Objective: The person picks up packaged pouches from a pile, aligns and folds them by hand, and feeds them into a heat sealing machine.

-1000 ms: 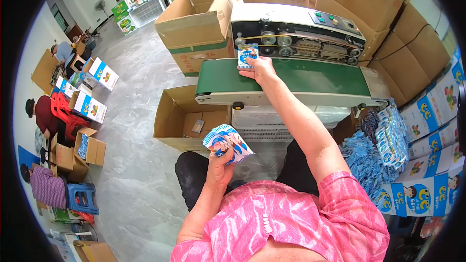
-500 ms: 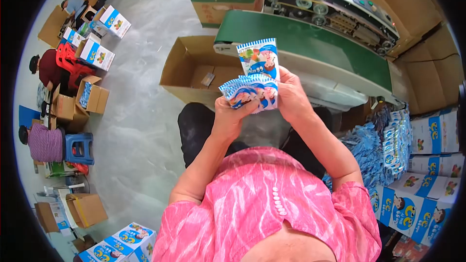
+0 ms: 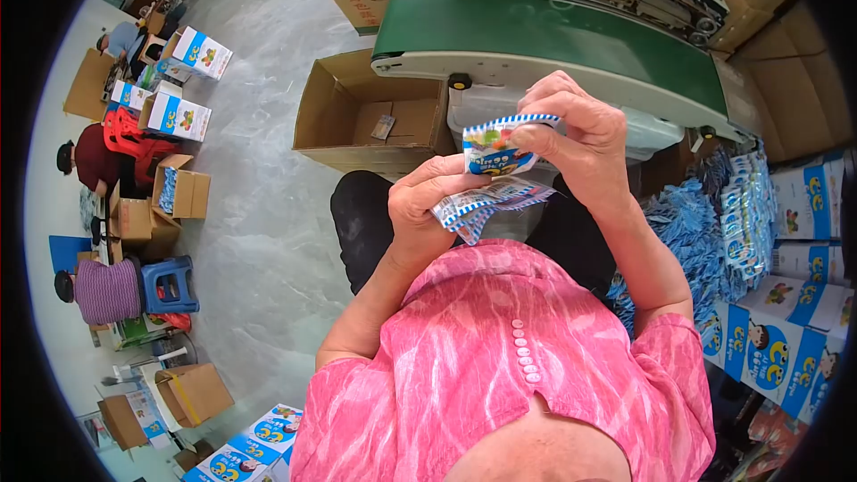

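Just above my lap, my left hand (image 3: 427,200) is closed on several small blue-and-white candy packets (image 3: 486,205), their striped ends fanned out below the fingers. My right hand (image 3: 580,138) pinches the upper right edge of the front candy packet (image 3: 489,159), thumb over its printed face. That packet shows coloured sweets and blue lettering, and my left fingers touch its lower edge. Past my hands stands an open cardboard box (image 3: 312,120) with one small packet (image 3: 384,127) on its bottom.
A green conveyor belt (image 3: 536,36) runs beyond my hands. At right are a heap of blue packet strips (image 3: 674,232) and printed cartons (image 3: 768,348). Several people sit at left, one in a striped top (image 3: 109,290) by a blue stool (image 3: 168,284).
The packets have come closer to my body and tilted. My right hand has moved up and right, now pinching the front packet's top edge. The view has shifted slightly.
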Demonstrator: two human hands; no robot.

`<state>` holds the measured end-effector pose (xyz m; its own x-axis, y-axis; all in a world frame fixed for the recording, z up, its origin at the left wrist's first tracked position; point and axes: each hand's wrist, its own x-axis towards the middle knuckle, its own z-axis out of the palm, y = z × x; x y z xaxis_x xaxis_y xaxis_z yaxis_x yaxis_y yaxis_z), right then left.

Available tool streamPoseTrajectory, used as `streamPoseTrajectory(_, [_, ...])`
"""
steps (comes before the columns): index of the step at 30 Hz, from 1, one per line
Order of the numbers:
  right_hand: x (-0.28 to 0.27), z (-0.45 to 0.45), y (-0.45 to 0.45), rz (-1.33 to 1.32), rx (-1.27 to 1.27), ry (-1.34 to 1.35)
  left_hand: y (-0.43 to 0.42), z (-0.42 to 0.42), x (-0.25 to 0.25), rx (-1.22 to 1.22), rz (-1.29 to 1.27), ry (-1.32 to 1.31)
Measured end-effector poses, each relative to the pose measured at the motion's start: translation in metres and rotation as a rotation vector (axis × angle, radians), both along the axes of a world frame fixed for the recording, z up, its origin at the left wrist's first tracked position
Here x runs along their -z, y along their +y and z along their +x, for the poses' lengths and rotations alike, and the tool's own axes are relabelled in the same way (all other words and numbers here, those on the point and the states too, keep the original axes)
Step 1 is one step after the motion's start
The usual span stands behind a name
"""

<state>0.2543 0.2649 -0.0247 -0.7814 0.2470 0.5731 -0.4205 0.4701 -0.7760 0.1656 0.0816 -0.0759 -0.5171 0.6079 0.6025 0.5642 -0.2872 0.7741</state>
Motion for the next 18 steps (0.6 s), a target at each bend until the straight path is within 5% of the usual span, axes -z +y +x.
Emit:
streamPoseTrajectory(4, [-0.002, 0.004, 0.001, 0.159, 0.019, 0.125, 0.003, -0.001, 0.004, -0.012, 0.011, 0.076])
streamPoseTrajectory(18, [0.015, 0.003, -0.007, 0.023, -0.042, 0.068, -0.005, -0.003, 0.004, -0.048, -0.026, 0.140])
